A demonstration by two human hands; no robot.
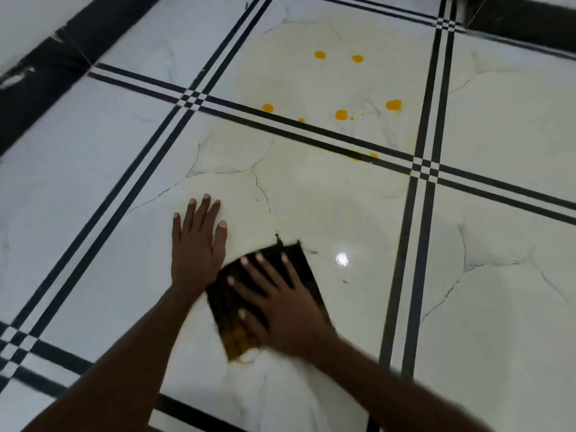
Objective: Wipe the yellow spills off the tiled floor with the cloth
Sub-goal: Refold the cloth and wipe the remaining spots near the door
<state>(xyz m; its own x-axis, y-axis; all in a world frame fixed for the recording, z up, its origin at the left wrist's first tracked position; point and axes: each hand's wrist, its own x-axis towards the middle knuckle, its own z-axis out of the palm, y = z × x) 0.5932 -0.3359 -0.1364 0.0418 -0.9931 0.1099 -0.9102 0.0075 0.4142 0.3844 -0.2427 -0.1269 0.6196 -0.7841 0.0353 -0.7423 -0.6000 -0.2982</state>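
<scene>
Down at the near edge, two bare forearms reach in over the glossy white marble-look tiled floor (pixel 311 194) with its black double-stripe borders. The right hand (pixel 280 300) lies flat with fingers spread wide, palm pressing on the dark brown, roughly square cloth (pixel 299 263); it is pressing, not gripping. The cloth sits flat on the tile under that hand, and its near corner carries a yellow stain (pixel 238 341). The hand and cloth are a bit blurred. Just beside it, the left hand (pixel 196 244) is planted open on the bare tile, fingers extended and slightly fanned, holding nothing, its thumb side touching or nearly touching the cloth's left edge.

To the right of the cloth, a bright ceiling-light glint (pixel 342 259) shines off the tile. Farther out, small yellow smears (pixel 363 156) lie on the black stripe. Beyond that stripe, on the next tile, round yellow-orange spill drops (pixel 341 114) are scattered, well apart from the cloth, with two more (pixel 320 54) farther still. At the back, a black skirting band (pixel 40 79) runs along the wall. No writing or labels are readable anywhere.
</scene>
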